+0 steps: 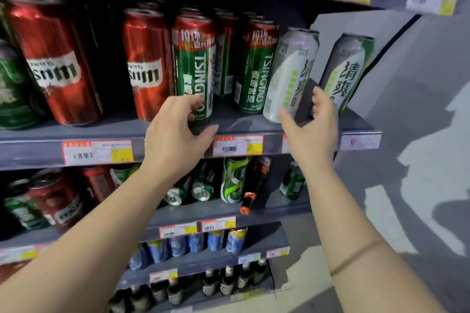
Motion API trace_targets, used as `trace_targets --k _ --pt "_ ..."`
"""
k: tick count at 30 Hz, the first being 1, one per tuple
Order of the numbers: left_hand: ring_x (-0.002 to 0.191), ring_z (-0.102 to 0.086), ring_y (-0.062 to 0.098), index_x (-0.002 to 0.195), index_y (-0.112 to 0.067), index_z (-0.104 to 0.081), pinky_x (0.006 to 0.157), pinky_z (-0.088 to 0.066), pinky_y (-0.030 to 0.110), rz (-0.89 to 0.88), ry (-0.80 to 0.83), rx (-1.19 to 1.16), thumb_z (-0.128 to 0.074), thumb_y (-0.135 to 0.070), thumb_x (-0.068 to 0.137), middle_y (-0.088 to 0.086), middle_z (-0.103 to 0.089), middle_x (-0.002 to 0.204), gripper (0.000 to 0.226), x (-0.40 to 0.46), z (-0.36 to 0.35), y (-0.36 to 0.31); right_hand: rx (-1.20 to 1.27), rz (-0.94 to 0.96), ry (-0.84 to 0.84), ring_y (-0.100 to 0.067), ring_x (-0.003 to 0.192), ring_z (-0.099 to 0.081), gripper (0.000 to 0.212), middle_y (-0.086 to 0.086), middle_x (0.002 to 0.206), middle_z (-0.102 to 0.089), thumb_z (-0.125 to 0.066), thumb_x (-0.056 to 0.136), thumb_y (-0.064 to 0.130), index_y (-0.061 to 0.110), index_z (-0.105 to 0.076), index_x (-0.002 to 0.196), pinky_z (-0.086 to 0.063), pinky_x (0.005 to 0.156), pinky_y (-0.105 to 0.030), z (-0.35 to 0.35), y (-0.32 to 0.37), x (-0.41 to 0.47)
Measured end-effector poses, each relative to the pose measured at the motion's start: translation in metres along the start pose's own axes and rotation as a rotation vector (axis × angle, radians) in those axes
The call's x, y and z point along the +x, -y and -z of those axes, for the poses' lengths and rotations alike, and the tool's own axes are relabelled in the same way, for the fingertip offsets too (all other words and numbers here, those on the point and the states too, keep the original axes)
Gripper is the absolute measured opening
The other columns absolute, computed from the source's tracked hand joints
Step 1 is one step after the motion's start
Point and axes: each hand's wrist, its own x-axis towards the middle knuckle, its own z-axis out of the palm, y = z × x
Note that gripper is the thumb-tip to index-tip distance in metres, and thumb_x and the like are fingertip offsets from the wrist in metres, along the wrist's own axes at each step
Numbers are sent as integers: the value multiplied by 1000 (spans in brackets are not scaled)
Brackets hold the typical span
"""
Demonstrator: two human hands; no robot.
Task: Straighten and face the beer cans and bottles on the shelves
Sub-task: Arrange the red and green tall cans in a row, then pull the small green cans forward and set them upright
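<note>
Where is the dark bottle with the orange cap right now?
In the head view, the dark bottle lies tipped on the second shelf, right of centre, between a green-and-white can and a small green can.

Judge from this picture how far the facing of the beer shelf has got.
Done: the red cans stand upright, labels forward. In hand: the left hand reaches round a green Tsingtao can, and the right hand cups a white-and-green can that leans. Left: on the shelf below, cans and a dark bottle lie on their sides.
</note>
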Motion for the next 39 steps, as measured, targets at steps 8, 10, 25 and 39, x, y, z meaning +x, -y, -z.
trace_targets --k 8,10,25,39 --pt "93 -56 25 101 -2 -65 85 -41 27 -163 35 31 -69 -22 83 12 -64 97 28 -102 -32 45 -26 -173 288 -11 79 -57 25 2 105 -58 -67 86 24 29 -55 107 -46 72 -25 -34 -103 -120" --pt "99 -58 25 111 -4 -63 87 -47 31 93 238 37 -68 -31 82 10 -62 106 39 -122 -45 68 -193 -282 490 -15 87 -59 45 1 121 -48 -68 85 26 33 -51 125 -47 77 -28 -54 -129 -137" --pt "113 -46 39 131 -12 -50 90 -42 44 549 309 231 -77 -37 78 17 -47 126 65 -139 -108 136 -328 -109 231 -9 105 -52 34 -15 127 -50 -58 73 -13 9 -73 95 -23 92 4 -106 -161 -149" --pt "116 -47 48 132 -3 -39 95 -41 53 894 243 138 -78 -36 76 28 -46 126 76 -132 -130 154 11 -138 -176 6 51 -47 25 19 58 -46 -71 79 13 20 -49 86 -38 57 -10 -72 -96 -51"
